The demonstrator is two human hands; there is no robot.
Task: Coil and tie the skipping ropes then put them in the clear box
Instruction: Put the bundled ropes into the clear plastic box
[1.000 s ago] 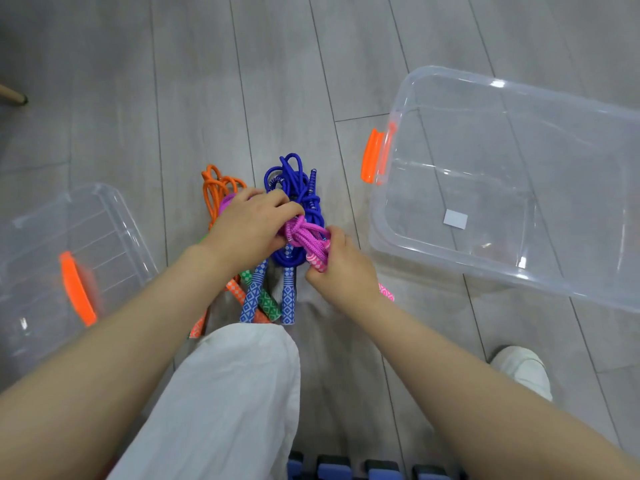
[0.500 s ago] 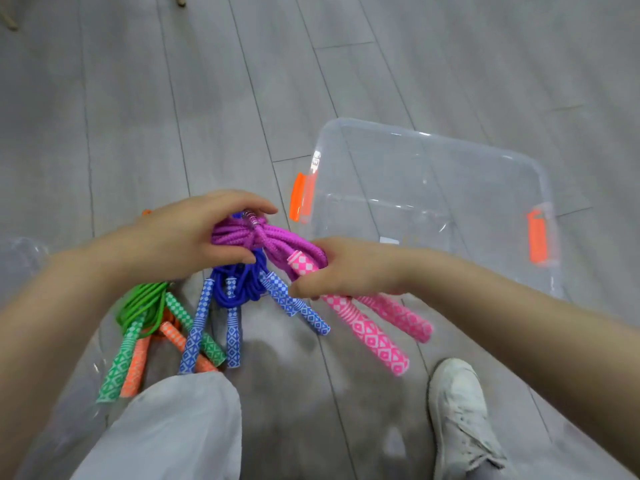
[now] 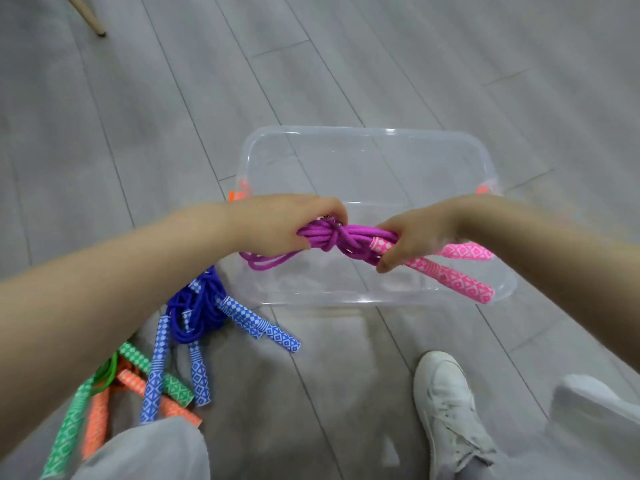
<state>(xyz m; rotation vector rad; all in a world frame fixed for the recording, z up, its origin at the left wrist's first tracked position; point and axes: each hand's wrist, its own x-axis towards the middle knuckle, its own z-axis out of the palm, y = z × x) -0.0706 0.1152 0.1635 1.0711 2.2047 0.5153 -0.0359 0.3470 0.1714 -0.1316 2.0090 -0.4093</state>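
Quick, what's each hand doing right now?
Left hand: grips the coiled end of the purple rope.
Right hand: grips the same rope by its pink handles, over the clear box.

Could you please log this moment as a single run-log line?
left hand: grips purple rope bundle | right hand: grips bundle and pink handles | bundle: tied, held over clear box | blue ropes: on floor

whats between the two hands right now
In the head view, the knotted middle of the purple rope spans from the left hand to the right hand.
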